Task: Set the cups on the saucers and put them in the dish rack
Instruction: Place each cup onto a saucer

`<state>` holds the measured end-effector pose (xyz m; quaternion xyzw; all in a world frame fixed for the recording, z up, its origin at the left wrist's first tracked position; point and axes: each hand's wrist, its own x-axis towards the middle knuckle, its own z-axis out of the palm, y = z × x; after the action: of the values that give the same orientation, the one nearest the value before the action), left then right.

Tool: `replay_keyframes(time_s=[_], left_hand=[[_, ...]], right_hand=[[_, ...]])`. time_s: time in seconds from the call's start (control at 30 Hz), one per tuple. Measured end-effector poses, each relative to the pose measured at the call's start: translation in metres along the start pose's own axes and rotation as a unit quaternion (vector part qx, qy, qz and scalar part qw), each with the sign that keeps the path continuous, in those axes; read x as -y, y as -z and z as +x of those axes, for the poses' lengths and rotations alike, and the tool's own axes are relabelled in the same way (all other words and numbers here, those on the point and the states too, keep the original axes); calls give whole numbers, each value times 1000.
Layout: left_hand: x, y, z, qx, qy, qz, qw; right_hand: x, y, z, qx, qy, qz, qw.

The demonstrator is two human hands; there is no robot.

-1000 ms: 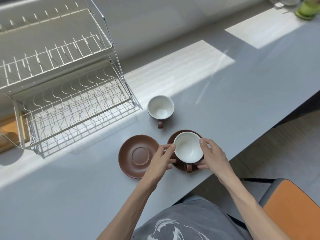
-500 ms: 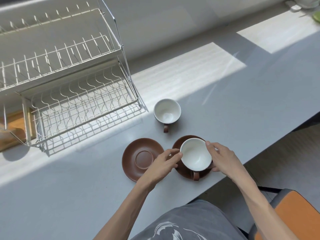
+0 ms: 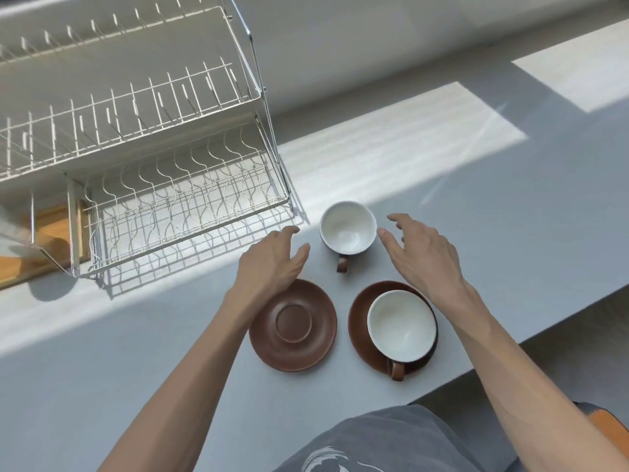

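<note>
A brown cup with a white inside (image 3: 401, 327) sits on a brown saucer (image 3: 359, 321) near the counter's front edge, handle toward me. A second brown saucer (image 3: 293, 324) lies bare to its left. Another cup (image 3: 348, 227) stands alone on the counter behind them, handle toward me. My left hand (image 3: 272, 262) hovers left of that cup, fingers apart, holding nothing. My right hand (image 3: 420, 252) hovers right of it, also open; neither touches it. The white two-tier wire dish rack (image 3: 190, 199) stands at the back left with nothing in it.
The grey counter (image 3: 510, 216) ends at a front edge on the right, with floor below. A wooden board (image 3: 51, 229) lies behind the rack's left end. An orange chair seat (image 3: 609, 424) shows at the lower right.
Both hands have let go of the cup on the right saucer and moved forward to either side of the far cup. The view has shifted slightly.
</note>
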<state>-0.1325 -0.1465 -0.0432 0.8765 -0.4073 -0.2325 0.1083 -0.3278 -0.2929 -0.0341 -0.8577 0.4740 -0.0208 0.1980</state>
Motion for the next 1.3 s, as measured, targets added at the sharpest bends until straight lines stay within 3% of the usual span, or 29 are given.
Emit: replay_keyframes(time_s=[0.13, 0.3, 0.4, 0.5, 0.83, 1.3], left_hand=[[-11, -12, 12, -59, 15, -115, 992], [-27, -30, 21, -18, 55, -253, 966], [-31, -34, 26, 48, 129, -449, 883], [-33, -34, 30, 82, 156, -534, 827], [-29, -32, 18, 77, 173, -548, 815], [9, -4, -62, 46, 179, -575, 797]], right_hand=[[14, -14, 16, 28, -9, 65, 997], [22, -30, 27, 78, -44, 121, 989], [21, -37, 37, 129, -91, 211, 965], [20, -38, 42, 134, -133, 304, 934], [25, -38, 30, 114, -145, 343, 921], [61, -46, -28, 135, -95, 369, 915]])
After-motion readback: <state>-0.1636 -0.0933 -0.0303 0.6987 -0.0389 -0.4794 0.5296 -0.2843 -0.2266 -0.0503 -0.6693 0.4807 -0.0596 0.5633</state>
